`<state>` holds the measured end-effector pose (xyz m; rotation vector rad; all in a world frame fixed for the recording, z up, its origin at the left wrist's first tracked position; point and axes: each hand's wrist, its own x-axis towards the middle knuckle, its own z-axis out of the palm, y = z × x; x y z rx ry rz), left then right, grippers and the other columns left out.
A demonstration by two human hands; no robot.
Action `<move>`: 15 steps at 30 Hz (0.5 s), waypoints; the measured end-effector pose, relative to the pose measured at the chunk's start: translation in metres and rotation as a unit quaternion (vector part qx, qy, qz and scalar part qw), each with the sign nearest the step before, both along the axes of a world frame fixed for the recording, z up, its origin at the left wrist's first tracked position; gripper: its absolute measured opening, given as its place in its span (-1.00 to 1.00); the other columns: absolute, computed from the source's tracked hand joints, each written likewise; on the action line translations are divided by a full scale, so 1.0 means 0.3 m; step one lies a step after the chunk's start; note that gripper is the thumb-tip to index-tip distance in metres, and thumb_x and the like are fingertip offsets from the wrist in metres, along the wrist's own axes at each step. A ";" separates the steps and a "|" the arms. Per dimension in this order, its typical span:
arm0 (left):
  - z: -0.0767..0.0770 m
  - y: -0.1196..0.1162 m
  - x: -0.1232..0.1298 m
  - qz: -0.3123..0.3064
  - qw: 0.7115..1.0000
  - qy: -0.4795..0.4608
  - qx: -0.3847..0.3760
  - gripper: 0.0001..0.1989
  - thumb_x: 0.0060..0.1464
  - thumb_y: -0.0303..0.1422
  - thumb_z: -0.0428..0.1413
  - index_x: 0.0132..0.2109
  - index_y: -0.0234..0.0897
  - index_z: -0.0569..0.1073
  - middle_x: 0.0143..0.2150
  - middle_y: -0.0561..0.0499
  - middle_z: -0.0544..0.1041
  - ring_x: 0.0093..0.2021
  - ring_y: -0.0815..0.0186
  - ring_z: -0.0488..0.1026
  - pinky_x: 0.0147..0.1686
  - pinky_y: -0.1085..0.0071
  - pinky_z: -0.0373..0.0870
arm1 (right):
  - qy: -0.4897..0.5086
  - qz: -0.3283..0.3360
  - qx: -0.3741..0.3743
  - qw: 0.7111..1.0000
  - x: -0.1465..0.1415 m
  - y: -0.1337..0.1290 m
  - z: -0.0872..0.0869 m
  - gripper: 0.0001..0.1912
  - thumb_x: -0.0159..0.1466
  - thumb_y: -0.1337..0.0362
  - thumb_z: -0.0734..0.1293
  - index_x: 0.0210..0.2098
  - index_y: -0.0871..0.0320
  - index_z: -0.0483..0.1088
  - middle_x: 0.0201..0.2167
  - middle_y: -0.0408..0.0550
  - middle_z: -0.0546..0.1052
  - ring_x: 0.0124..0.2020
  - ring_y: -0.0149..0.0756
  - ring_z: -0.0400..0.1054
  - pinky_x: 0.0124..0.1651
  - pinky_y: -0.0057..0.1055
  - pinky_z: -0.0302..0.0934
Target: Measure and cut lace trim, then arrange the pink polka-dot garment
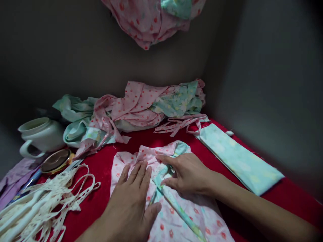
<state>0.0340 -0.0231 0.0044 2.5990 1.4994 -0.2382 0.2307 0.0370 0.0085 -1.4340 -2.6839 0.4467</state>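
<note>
Pink dotted fabric (174,215) with a mint trim strip (176,205) is laid flat at the near edge of the red table (101,168), directly under both hands. It is pressed down by the left hand (131,201), which lies palm-down with fingers extended and spread, gripping nothing. The right hand (185,174) is placed just beside it, fingers loosely curled, the mint trim being pinched lightly between thumb and fingertips near the fabric's upper fold. Lace ribbon (42,205) is heaped at the near left corner, well apart from the hands. Scissors (37,174) and a round tin lid (56,160) are noted behind the ribbon, and a white jug (40,136) stands at the far left edge. A loose pile of pink and mint scraps (136,107) is heaped along the far edge. A folded mint fabric piece (239,161) is laid along the right edge. More pink cloth (148,20) hangs above, against the wall. Judgement on progress: the trim appears positioned along the pink piece but not yet fixed; no pins or stitching can be made out, so smoothing and aligning seem to be in hand, with fastening left to do.
</note>
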 end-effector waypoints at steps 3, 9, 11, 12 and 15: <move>-0.012 0.001 -0.005 -0.003 1.000 -0.022 0.015 -0.27 0.13 -0.06 -0.11 0.30 -0.48 0.02 0.32 -0.34 -0.08 0.32 -0.06 -0.13 0.20 -0.15 -0.04 | 0.050 0.003 -0.021 0.999 0.019 0.014 0.013 -0.30 0.07 0.04 0.37 0.18 0.05 0.22 -0.24 0.01 0.57 -0.26 -0.07 0.45 -0.30 -0.33 0.20; 0.038 -0.022 -0.024 0.013 0.962 -0.230 0.145 -0.57 0.21 -0.30 -0.12 0.14 -0.44 0.30 0.18 -0.29 0.33 0.18 0.07 0.23 0.10 0.00 0.19 | 0.273 -0.050 0.024 0.960 0.085 -0.038 0.108 -0.78 0.22 0.22 0.28 -0.19 0.15 0.48 -0.39 -0.11 0.55 -0.47 -0.40 0.37 -0.41 -0.51 0.16; 0.079 -0.069 -0.030 -0.017 0.937 -0.296 0.185 -0.72 0.18 -0.42 -0.09 -0.02 -0.37 0.40 -0.02 -0.18 0.49 0.01 0.19 0.37 0.03 0.14 0.27 | 0.301 -0.011 0.036 0.953 0.088 -0.122 0.123 -0.85 0.24 0.29 0.27 -0.32 0.16 0.48 -0.45 -0.14 0.55 -0.48 -0.43 0.37 -0.42 -0.54 0.16; 0.097 -0.102 -0.033 -0.039 0.931 -0.306 0.196 -0.75 0.16 -0.47 -0.07 -0.08 -0.35 0.42 -0.10 -0.14 0.53 -0.04 0.22 0.39 0.02 0.17 0.26 | 0.299 0.016 0.043 0.953 0.085 -0.174 0.120 -0.86 0.24 0.33 0.26 -0.33 0.17 0.48 -0.45 -0.14 0.55 -0.47 -0.44 0.39 -0.41 -0.55 0.16; 0.105 -0.221 -0.049 -0.089 0.939 -0.239 0.230 -0.72 0.10 -0.53 -0.08 -0.07 -0.36 0.41 -0.08 -0.15 0.53 0.01 0.16 0.37 0.07 0.13 0.17 | 0.244 0.077 0.122 0.959 0.063 -0.328 0.068 -0.81 0.26 0.36 0.22 -0.20 0.17 0.45 -0.50 -0.12 0.52 -0.52 -0.40 0.38 -0.46 -0.50 0.12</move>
